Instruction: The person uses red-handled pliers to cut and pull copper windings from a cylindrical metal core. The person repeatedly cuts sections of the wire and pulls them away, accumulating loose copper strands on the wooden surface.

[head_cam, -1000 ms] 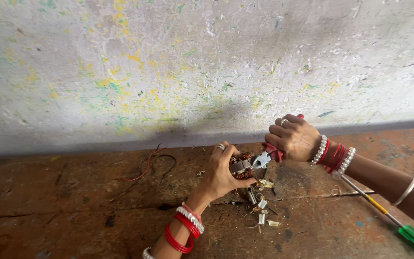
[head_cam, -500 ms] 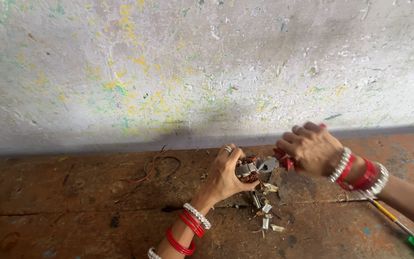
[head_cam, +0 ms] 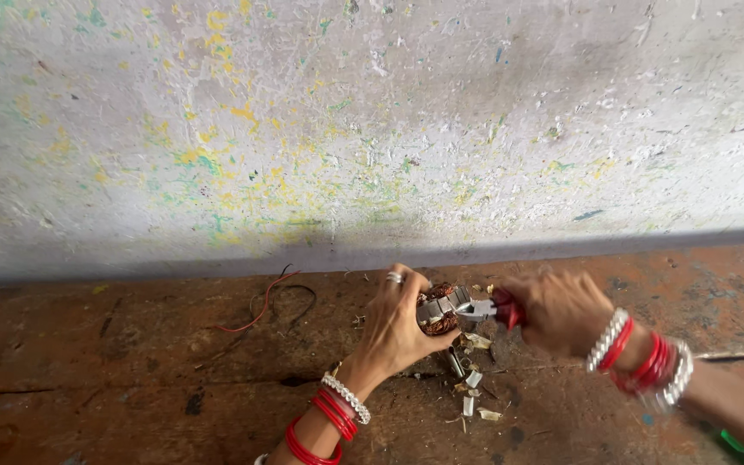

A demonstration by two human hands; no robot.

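My left hand (head_cam: 396,327) grips a small motor armature (head_cam: 437,310) with copper windings and a metal core, held just above the brown floor. My right hand (head_cam: 561,310) holds red-handled pliers (head_cam: 491,308), whose metal jaws bite into the armature's right side. Both wrists wear red and white bangles, and a ring sits on a finger of my left hand. Below the armature lie several small pale scraps (head_cam: 474,379) on the floor.
A loose red and black wire (head_cam: 270,301) curls on the floor to the left. A paint-speckled white wall (head_cam: 372,129) rises right behind. A green-handled screwdriver (head_cam: 738,443) peeks out at the lower right under my right forearm.
The view has shifted, and both hands now sit lower and more to the right in it. My right hand has turned, with the pliers still on the armature.
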